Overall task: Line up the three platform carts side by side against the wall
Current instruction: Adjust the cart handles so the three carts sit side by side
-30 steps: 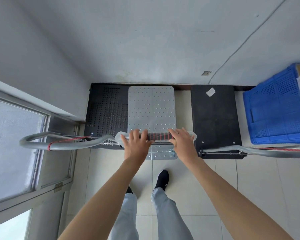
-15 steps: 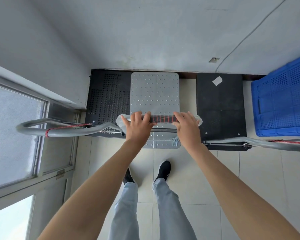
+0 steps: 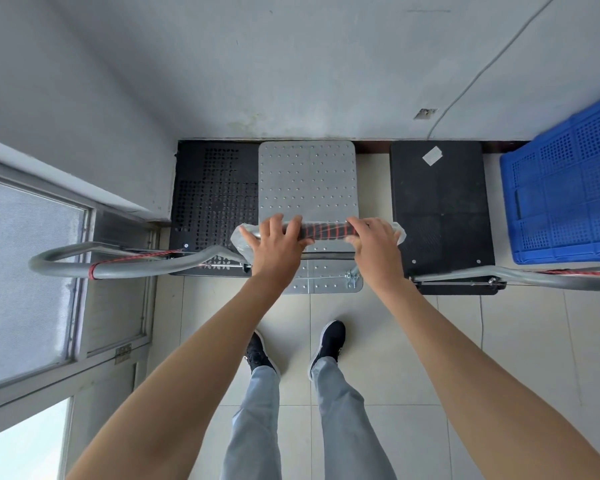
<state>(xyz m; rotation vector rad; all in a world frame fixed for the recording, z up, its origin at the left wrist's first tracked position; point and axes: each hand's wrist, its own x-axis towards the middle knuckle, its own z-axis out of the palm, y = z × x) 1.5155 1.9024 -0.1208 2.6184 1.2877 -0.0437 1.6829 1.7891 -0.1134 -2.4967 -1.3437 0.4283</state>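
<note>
The left hand (image 3: 278, 247) and right hand (image 3: 378, 251) had fingers clamped round the handle (image 3: 326, 231) of the silver cart (image 3: 307, 181). All three carts stood at the wall (image 3: 326, 81). Apparently only the gap to the plain black cart (image 3: 437, 202) was left to close.

Three carts (image 3: 215, 199) (image 3: 307, 181) (image 3: 437, 202); one crate (image 3: 565, 202); two hands (image 3: 278, 247) (image 3: 378, 251).

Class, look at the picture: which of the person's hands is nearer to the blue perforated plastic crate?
Right. The right hand grips the silver cart's wrapped handle at its end toward the blue perforated plastic crate; the left hand grips the opposite end.
</note>
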